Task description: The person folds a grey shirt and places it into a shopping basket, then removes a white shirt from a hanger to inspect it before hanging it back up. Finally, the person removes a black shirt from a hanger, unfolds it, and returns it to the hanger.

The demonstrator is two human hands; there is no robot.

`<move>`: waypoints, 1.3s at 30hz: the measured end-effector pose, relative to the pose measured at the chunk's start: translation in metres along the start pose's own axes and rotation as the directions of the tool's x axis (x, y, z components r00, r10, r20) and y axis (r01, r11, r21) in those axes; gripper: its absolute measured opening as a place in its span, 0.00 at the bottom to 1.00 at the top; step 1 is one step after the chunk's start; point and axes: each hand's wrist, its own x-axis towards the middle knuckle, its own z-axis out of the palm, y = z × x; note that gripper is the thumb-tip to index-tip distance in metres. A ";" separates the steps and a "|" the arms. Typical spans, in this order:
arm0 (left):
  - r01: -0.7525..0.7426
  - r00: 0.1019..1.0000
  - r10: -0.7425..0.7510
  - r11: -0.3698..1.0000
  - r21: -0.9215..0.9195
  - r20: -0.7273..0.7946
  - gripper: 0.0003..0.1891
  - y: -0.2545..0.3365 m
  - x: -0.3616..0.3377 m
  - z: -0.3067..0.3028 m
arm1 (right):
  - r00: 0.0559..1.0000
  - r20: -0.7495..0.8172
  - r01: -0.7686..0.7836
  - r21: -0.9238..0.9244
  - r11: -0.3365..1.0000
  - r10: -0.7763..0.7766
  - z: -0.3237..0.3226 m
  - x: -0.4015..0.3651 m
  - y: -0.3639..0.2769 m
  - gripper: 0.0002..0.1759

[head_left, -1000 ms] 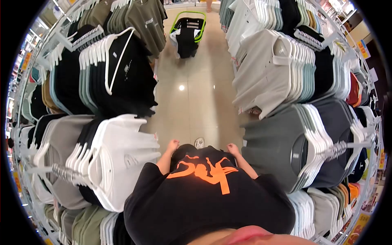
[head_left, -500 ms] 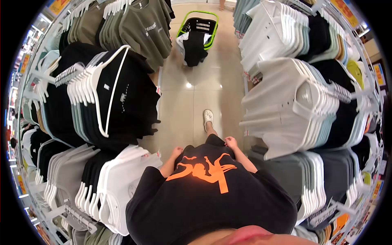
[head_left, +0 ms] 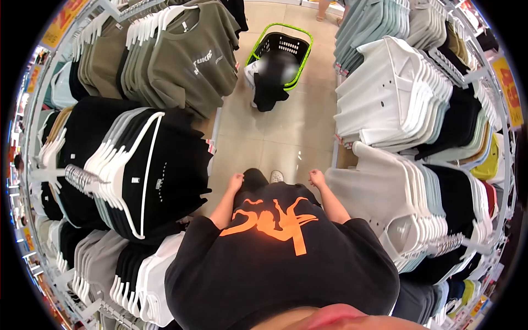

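Note:
My left hand point(head_left: 236, 181) hangs beside the left side of my black shirt point(head_left: 264, 264), fingers curled in, with nothing visible in it. On the other side my right hand point(head_left: 316, 177) is held out, fingers curled, also with nothing visible in it. Neither hand touches the garments. Further ahead on the floor stands a black basket with a green rim point(head_left: 309, 58); a black and white garment point(head_left: 268, 91) hangs over its near edge. Black shirts on white hangers point(head_left: 176, 159) are nearest my left hand, light grey shirts point(head_left: 368, 184) nearest my right.
Racks line both sides of the tiled aisle point(head_left: 275, 135). Olive shirts point(head_left: 190, 60) hang at the upper left, white shirts point(head_left: 379, 93) at the upper right. A white shoe point(head_left: 276, 176) shows below me. Another person's foot point(head_left: 321, 16) is at the far end.
The basket and racks appear nearer and lower in view. Both hands have moved slightly up in view, further from my body. My white shoe is now mostly hidden by the shirt.

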 end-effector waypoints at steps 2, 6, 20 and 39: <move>-0.058 0.998 0.059 0.998 0.026 -0.010 0.12 0.045 0.012 -0.002 | 1.000 0.002 0.019 0.082 0.996 -0.019 0.001 0.021 -0.018 0.12; -0.022 0.999 0.016 0.979 0.204 0.031 0.09 0.085 0.052 0.002 | 0.997 0.043 0.063 0.071 0.995 -0.066 0.007 0.044 -0.035 0.12; 0.039 0.992 -0.045 0.998 0.053 0.114 0.07 0.220 0.342 -0.076 | 0.997 0.033 -0.073 0.004 0.997 0.072 -0.050 0.190 -0.218 0.15; 0.379 0.880 -0.379 0.924 -0.059 -0.286 0.29 0.258 0.579 0.035 | 0.972 0.125 -0.226 0.299 0.927 0.197 -0.035 0.387 -0.271 0.13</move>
